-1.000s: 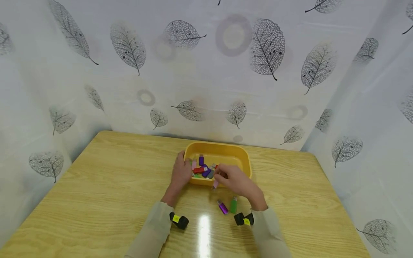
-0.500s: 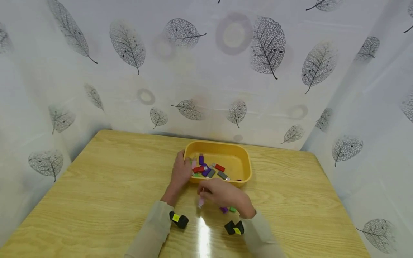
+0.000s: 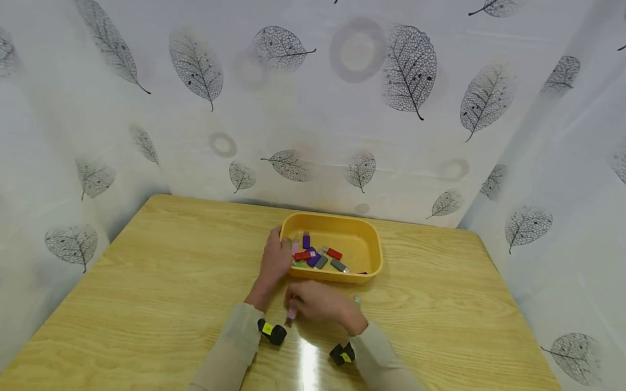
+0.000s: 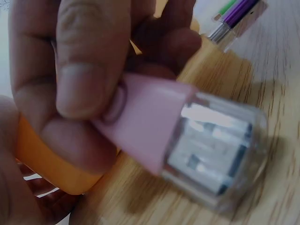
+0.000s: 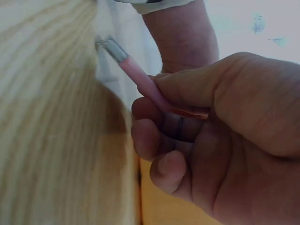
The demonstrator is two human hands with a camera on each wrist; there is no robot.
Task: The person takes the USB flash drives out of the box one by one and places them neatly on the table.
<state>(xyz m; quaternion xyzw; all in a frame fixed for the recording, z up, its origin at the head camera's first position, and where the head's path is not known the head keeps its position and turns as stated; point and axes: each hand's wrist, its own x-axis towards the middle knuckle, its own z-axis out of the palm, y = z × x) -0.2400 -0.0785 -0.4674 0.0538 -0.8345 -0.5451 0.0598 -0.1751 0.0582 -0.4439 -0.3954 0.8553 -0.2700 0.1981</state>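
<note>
At the left end of a yellow plastic bin (image 3: 361,251), my left hand (image 3: 275,258) holds the wall, thumb over the rim and fingers outside. My right hand (image 3: 320,301), in front of the bin and low over the table, pinches a pink USB flash drive (image 4: 145,117) between thumb and fingers. A clear cap covers its metal plug in the left wrist view. The drive (image 5: 139,78) points away from the palm in the right wrist view. Inside the bin lie several more drives, among them a red one (image 3: 335,253), a grey one (image 3: 339,265) and a purple one (image 3: 306,240).
On the wooden table (image 3: 186,282), a purple drive (image 4: 240,13) and a green drive (image 3: 357,300) lie in front of the bin, partly behind the right hand in the head view. A leaf-print curtain (image 3: 303,108) surrounds the table's back and sides.
My right hand has carried the pink drive from the bin's front rim leftward and toward me, over the table. The left hand has stayed on the bin.
</note>
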